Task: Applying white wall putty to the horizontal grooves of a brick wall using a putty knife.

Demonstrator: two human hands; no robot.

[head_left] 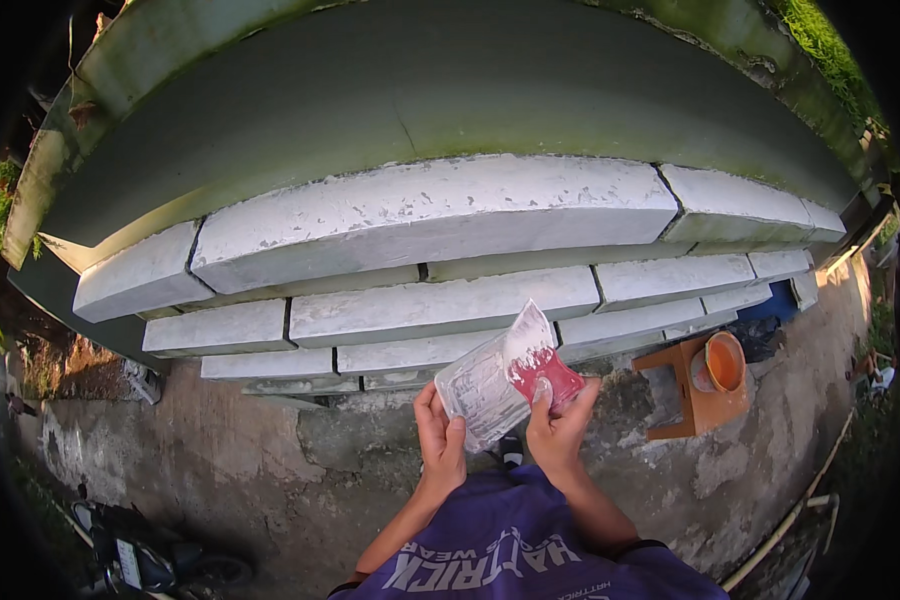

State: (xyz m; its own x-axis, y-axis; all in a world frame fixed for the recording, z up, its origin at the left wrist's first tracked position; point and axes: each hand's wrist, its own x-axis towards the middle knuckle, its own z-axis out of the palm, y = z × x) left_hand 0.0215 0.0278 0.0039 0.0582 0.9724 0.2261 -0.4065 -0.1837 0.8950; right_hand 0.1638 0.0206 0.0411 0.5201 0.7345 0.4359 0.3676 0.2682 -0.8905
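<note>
My left hand (442, 438) is closed on the lower left edge of a flat plate (480, 388), which is smeared with white paste. In my right hand (562, 425) is a red scraper (550, 374), pinched with the thumb on its face. White paste coats the upper part of the scraper, which lies against the plate's right side. Both things are held in front of my body, before a stepped row of white-coated concrete ledges (440, 215). The fingers behind the plate and scraper are partly hidden.
To the right, an orange bucket (725, 362) stands on an orange-brown plastic stool (692, 405). Dark plastic sheeting (760, 338) lies behind it. A motorbike (160, 560) is parked at the lower left. A bamboo pole (800, 500) runs along the right. The concrete ground (270, 450) is stained.
</note>
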